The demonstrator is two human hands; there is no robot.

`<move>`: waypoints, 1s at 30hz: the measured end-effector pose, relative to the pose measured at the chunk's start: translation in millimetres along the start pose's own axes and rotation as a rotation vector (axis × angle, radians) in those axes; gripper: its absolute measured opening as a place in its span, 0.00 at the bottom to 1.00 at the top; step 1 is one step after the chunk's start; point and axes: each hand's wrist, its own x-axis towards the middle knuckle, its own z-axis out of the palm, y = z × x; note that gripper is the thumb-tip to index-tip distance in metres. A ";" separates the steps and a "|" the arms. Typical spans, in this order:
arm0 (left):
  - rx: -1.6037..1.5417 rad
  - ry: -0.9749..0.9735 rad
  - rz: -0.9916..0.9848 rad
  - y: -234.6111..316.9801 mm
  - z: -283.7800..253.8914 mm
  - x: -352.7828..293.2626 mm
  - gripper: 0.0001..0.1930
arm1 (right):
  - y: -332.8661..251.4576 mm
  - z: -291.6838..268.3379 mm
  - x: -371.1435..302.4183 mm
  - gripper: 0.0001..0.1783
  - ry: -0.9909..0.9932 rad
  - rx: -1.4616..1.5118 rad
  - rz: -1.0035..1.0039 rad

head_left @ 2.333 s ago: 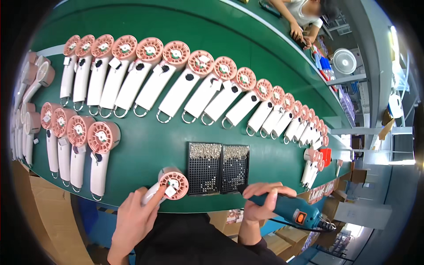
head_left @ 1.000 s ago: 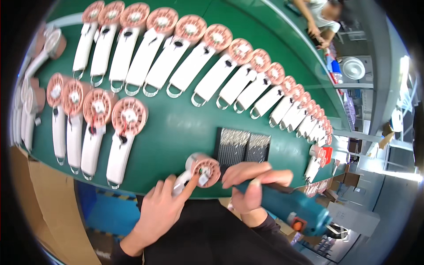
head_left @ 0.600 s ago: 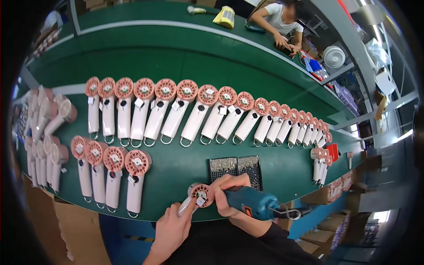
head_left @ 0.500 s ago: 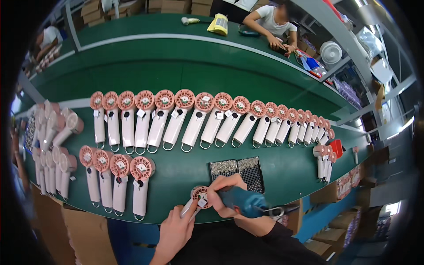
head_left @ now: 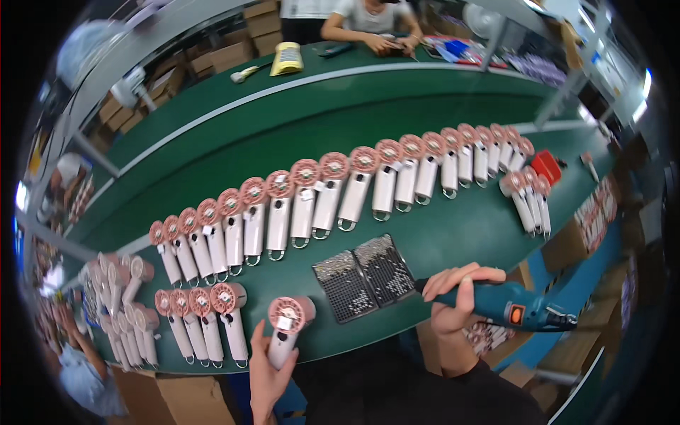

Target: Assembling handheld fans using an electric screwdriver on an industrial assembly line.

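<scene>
My left hand (head_left: pixel 268 379) is wrapped round the white handle of a handheld fan (head_left: pixel 289 312), near the table's front edge. The fan's pink round head faces up, with a small white square piece on it. My right hand (head_left: pixel 452 301) grips a teal electric screwdriver (head_left: pixel 489 303) to the right, its tip end pointing left toward the screw trays and apart from the fan. Two black screw trays (head_left: pixel 345 287) lie side by side between my hands, partly filled with small screws.
A long row of similar fans (head_left: pixel 304 205) crosses the green table (head_left: pixel 283 124), with a short row (head_left: pixel 205 304) nearer left. Stacked fans (head_left: pixel 113 283) lie far left. More fans (head_left: pixel 525 195) lie right, beside a red box (head_left: pixel 546 168). A person (head_left: pixel 368 25) sits across.
The screwdriver has moved right, away from the fan head it was over. My left hand still holds the fan, now farther from the trays. The whole view has turned.
</scene>
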 end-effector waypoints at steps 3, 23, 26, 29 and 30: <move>0.093 -0.042 0.352 34.8 13.4 29.5 0.43 | -12.2 -31.4 2.6 0.09 0.175 -0.075 -0.075; 0.169 -0.577 0.671 207.4 396.0 154.8 0.44 | -86.9 -141.3 -20.2 0.07 0.584 -0.350 -0.370; 0.048 -0.595 0.604 223.0 425.4 161.8 0.48 | -91.9 -149.0 -24.4 0.07 0.593 -0.370 -0.376; -0.010 -0.630 0.551 234.1 447.2 170.7 0.49 | -96.1 -153.9 -23.8 0.08 0.602 -0.392 -0.370; 0.015 -0.622 0.513 237.9 451.2 172.2 0.49 | -97.7 -154.8 -23.3 0.08 0.601 -0.395 -0.361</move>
